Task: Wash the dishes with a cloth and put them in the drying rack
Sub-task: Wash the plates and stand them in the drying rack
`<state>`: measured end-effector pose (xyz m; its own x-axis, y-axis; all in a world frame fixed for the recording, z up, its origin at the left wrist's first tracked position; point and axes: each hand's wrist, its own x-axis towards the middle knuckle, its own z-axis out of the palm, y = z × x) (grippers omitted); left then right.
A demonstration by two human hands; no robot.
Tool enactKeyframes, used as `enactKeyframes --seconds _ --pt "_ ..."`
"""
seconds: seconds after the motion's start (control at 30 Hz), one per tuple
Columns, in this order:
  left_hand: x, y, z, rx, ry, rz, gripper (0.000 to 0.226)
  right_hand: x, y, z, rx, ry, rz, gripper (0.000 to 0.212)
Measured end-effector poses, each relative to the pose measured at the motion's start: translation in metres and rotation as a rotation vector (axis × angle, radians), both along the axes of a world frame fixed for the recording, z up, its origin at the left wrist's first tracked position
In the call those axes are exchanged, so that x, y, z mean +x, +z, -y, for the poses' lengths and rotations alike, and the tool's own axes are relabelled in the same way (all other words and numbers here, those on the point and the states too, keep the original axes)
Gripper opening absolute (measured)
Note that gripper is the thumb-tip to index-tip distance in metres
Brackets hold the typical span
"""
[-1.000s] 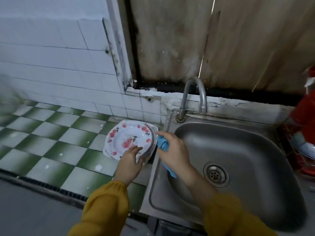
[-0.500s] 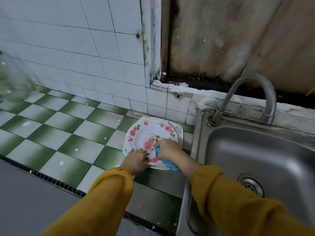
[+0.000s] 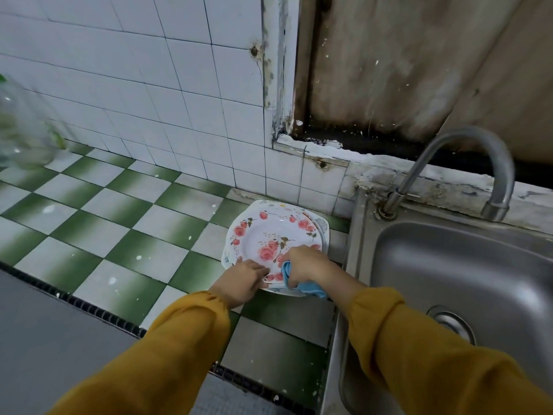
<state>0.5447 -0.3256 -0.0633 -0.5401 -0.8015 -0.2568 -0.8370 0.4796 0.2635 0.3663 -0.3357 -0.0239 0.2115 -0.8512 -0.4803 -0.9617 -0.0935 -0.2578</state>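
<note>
Green-checked tiled counter [image 3: 119, 211], white wall tiles [image 3: 134, 70], steel sink [image 3: 449, 265], tap [image 3: 466, 151]

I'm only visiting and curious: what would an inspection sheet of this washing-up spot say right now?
Surface: tiled counter, green-and-white checks with white specks.
Job's things: floral plate lies on a lower plate on the counter, beside the sink; blue cloth at its near rim; drying rack not in view.
Clutter: blurred clear container, far left.
Hands: left hand rests on the floral plate's near rim; right hand grips the blue cloth against the plate.
Cables: nothing seen.
Surroundings: steel sink with tap, no running water visible; white tiled wall; stained panel behind.
</note>
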Motion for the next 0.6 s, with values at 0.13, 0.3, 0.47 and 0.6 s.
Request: enactKeyframes --seconds 0.13,0.3,0.47,0.6 --pt "0.001 0.002 -0.010 -0.022 -0.013 -0.021 0.044 -0.003 0.006 -0.015 -0.054 0.061 -0.044 0.032" --pt "0.004 0.003 -0.024 -0.047 0.000 -0.084 0.043 -0.001 0.018 -0.034 -0.158 0.091 -0.071 0.027" --pt "0.006 0.016 -0.034 -0.025 0.011 -0.181 0.042 -0.001 0.034 -0.047 -0.243 0.121 -0.087 0.021" --pt "0.009 0.025 -0.046 -0.037 0.029 -0.270 0.038 -0.004 0.048 -0.060 -0.281 0.087 -0.048 0.020"
